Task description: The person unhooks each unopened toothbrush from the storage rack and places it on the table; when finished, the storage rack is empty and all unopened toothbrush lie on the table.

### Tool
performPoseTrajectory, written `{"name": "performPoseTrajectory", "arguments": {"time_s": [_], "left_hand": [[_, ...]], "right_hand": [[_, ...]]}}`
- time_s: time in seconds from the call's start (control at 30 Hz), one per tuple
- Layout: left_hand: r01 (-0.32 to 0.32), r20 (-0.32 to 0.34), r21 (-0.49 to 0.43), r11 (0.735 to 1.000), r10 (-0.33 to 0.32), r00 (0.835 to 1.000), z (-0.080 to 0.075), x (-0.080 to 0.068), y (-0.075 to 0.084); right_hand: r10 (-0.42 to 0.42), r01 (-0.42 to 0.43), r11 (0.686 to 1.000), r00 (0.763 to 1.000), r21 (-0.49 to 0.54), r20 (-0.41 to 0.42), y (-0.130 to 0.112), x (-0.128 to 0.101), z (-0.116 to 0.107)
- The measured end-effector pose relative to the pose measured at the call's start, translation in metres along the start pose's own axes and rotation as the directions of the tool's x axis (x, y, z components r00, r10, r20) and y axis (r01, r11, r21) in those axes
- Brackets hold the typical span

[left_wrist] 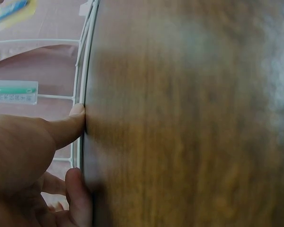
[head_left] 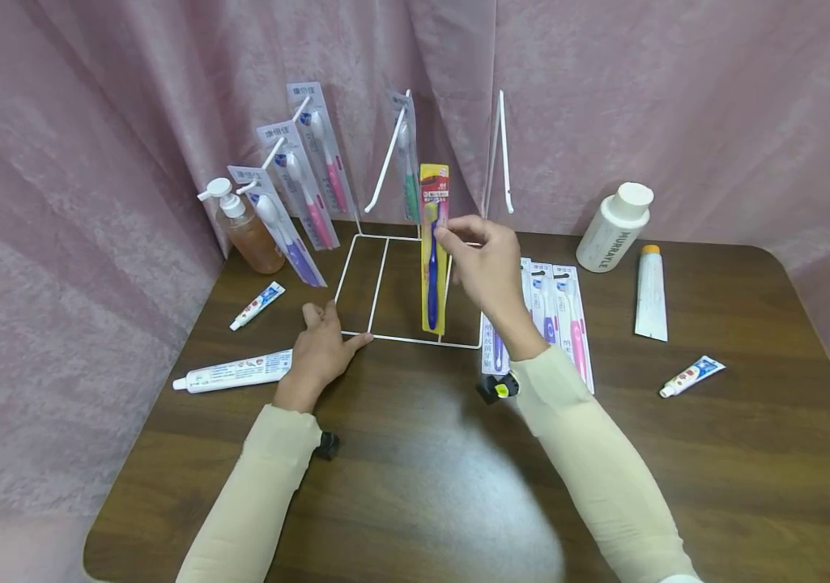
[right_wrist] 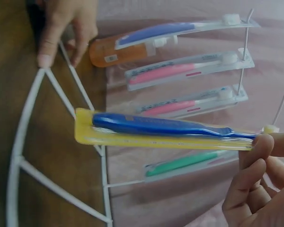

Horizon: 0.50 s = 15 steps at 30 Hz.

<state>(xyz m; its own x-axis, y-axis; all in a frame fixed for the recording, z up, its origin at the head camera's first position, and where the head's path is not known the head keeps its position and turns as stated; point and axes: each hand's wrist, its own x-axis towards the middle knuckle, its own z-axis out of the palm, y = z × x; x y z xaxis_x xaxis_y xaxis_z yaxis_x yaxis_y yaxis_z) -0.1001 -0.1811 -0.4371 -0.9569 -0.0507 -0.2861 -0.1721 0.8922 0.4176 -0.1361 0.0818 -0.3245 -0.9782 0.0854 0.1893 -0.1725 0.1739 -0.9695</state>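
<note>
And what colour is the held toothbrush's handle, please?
The handle is blue, clearest from the right wrist.

A dusty-pink, velvety fabric curtain hangs in soft vertical folds behind the dark-brown, wood-grained worktop and down past its left and right sides. The worktop has rounded corners, and a pale patch of reflected light glows on its glossy surface.
</note>
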Motion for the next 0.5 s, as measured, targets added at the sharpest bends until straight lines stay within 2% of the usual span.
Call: {"name": "performPoseTrajectory", "arguments": {"time_s": [0.07,0.17,0.23,0.3,0.5], "left_hand": [[-0.005,-0.011,0.001,1.000,0.005,1.000,0.006,0.006,-0.007],[-0.006,-0.001,0.001,1.000,0.006,1.000,0.006,0.006,-0.007],[-0.011,-0.006,0.002,1.000,0.011,1.000,0.007,0.008,-0.009],[-0.008,0.007,-0.004,1.000,0.008,1.000,0.000,0.002,-0.001],[-0.013,0.002,0.008,1.000,0.013,1.000,-0.001,0.000,-0.001]], "right_hand": [[0.066,-0.066,0.998,0.998,-0.021,0.012,0.009,-0.012,-0.008],[0.167,-0.165,0.985,0.985,-0.046,0.039,0.024,-0.031,-0.020],[0.228,-0.224,0.973,0.972,-0.061,0.059,0.033,-0.046,-0.026],[0.281,-0.275,0.958,0.957,-0.077,0.075,0.041,-0.061,-0.031],[0.410,-0.393,0.908,0.906,-0.148,0.107,0.054,-0.101,-0.044]]}}
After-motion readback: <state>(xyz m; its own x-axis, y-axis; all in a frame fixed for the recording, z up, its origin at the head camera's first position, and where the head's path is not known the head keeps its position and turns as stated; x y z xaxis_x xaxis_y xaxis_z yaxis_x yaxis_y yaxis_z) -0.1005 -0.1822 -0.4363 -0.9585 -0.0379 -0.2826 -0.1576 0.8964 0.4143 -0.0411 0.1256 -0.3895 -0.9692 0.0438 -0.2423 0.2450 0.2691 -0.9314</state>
